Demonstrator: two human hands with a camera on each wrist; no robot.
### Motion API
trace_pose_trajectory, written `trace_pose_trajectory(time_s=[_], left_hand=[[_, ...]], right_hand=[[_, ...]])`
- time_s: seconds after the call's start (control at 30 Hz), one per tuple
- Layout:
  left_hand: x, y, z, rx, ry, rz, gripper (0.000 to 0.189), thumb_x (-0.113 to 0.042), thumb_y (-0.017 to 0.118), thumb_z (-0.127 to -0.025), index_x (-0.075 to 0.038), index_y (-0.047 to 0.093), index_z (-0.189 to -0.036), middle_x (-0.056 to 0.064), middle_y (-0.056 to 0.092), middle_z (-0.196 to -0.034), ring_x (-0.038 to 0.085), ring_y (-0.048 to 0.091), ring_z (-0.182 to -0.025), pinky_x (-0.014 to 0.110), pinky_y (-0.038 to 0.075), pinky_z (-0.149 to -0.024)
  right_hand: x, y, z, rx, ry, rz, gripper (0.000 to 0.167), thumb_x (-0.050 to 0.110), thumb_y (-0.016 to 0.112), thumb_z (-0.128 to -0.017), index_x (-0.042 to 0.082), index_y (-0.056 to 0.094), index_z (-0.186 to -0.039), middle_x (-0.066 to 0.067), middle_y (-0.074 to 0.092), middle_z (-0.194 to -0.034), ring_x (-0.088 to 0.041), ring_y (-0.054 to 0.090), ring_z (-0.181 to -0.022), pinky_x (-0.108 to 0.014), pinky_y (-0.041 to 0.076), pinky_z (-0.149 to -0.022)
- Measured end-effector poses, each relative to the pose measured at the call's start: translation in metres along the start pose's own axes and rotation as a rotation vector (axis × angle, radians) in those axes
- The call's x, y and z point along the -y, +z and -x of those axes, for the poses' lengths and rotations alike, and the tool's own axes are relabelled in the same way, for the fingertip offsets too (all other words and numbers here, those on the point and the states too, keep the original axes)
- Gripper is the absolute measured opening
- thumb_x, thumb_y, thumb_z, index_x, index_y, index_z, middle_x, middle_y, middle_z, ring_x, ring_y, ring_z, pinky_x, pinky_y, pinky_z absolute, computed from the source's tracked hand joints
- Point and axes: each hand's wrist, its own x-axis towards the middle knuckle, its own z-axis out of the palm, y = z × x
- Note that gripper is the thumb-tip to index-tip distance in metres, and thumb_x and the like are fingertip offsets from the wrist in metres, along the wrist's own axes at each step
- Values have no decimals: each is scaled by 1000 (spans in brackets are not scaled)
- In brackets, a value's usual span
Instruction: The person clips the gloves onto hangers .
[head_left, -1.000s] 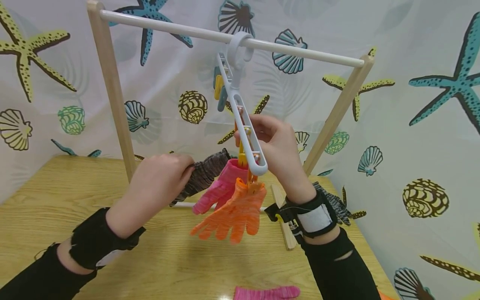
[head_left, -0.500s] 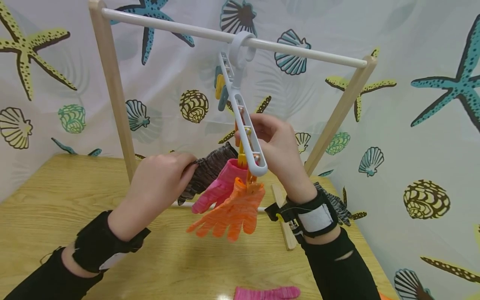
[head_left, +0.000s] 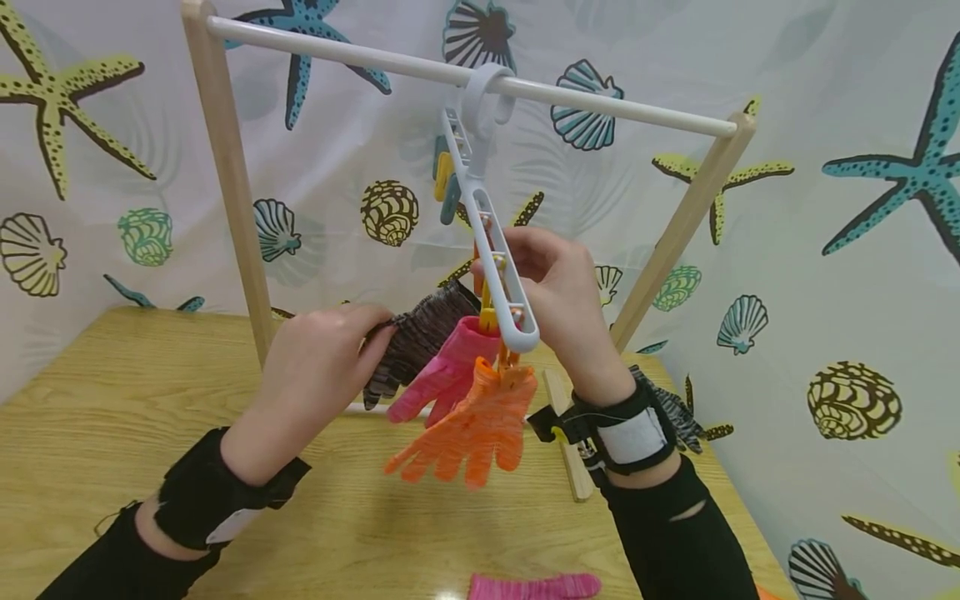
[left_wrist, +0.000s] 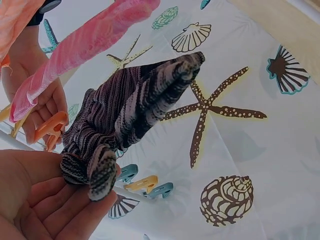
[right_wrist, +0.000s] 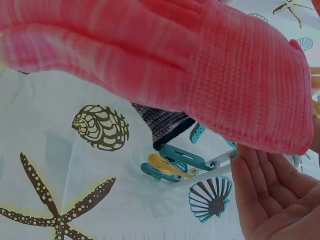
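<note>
My left hand point(head_left: 322, 350) pinches a dark striped knit glove point(head_left: 423, 337) by its finger end, the cuff pointing toward the hanger. At the pale clip hanger point(head_left: 519, 337), my right hand point(head_left: 562, 292) holds an orange clip point(left_wrist: 52, 127) between thumb and fingers, partly hidden behind the bar. The dark cuff is close beside that clip; whether they touch is hidden. A pink glove point(head_left: 450, 358) hangs from a yellow clip point(head_left: 489, 321). Nearest the camera, an orange glove point(head_left: 480, 425) hangs from another orange clip. In the right wrist view the pink glove covers much of the scene.
The hanger hooks over a white rod point(head_left: 337, 50) between wooden posts point(head_left: 236, 183). Blue and yellow clips point(head_left: 443, 175) hang at its far end. On the wooden table point(head_left: 360, 508) lie another pink glove point(head_left: 532, 586) and, to the right, a dark glove point(head_left: 675, 412).
My left hand has shifted slightly right, bringing the dark glove's cuff nearer the clip in my right hand. The right hand stays almost still. The hanging gloves sway a little.
</note>
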Motion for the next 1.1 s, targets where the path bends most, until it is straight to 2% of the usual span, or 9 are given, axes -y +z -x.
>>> trace_pose_trajectory(time_s=[0.3, 0.43, 0.63, 0.87, 1.1], left_hand=[[-2, 4, 2, -38, -21, 21, 10, -13, 78, -97, -5, 80, -104, 12, 82, -92, 28, 76, -70, 39, 60, -58], [0, 7, 3, -66, -20, 32, 10, -12, 79, -96, -5, 80, -104, 12, 82, -94, 28, 77, -71, 39, 60, -57], [1, 12, 7, -101, -18, 45, 13, -10, 81, -94, -5, 80, -106, 12, 83, -98, 29, 79, -76, 39, 61, -58], [2, 15, 10, -170, 23, 62, 14, -7, 82, -93, -3, 79, -106, 13, 83, -97, 29, 80, -80, 40, 63, -61], [5, 21, 14, -201, 42, 87, 17, -7, 84, -91, -5, 78, -107, 13, 83, -99, 29, 81, -81, 42, 63, -62]], right_hand=[[2, 0, -1, -29, 20, 20, 26, 8, 86, -90, 0, 79, -114, -15, 80, -93, -9, 73, -76, -25, 57, -76], [2, 0, -3, -39, 21, 13, 21, 11, 86, -90, 2, 81, -108, -4, 79, -82, -13, 72, -73, -27, 54, -72], [1, 1, -5, -99, -13, 0, 17, 12, 87, -90, 0, 82, -101, 12, 73, -72, -14, 67, -72, -27, 47, -69], [-2, 5, -4, -128, -63, -63, 17, 10, 84, -92, -3, 82, -103, 14, 73, -73, -14, 70, -71, -27, 51, -71], [-1, 6, -3, -114, -102, -124, 16, 6, 78, -96, -7, 80, -104, 12, 73, -72, -16, 70, -72, -27, 47, -66]])
